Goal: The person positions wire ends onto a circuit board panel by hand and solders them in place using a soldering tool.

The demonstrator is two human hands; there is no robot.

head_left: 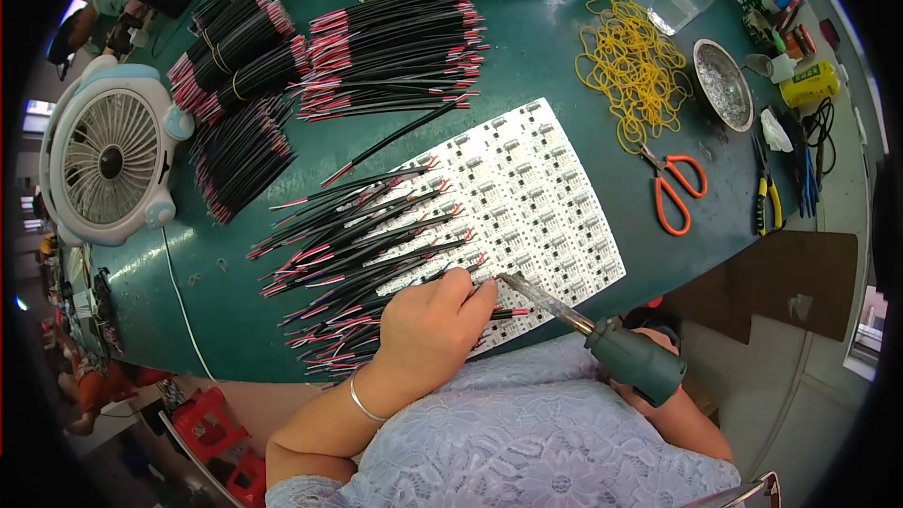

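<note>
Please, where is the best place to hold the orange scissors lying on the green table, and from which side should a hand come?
Probably by the two orange loop handles, which lie toward the table's near edge. The short metal blades point away, toward the yellow rubber bands. A hand coming from the near side would meet the loops first; that grip keeps fingers off the blades.

Just beyond my fingers (pixel 467 290) I see a matt white circuit panel (pixel 527 207) and glossy plastic-sheathed wires (pixel 357 254). To their right, the soldering iron (pixel 602 334) shows a dull metal shaft and matt green plastic grip. The worktop (pixel 536 66) looks smooth, faintly shiny green.
</note>
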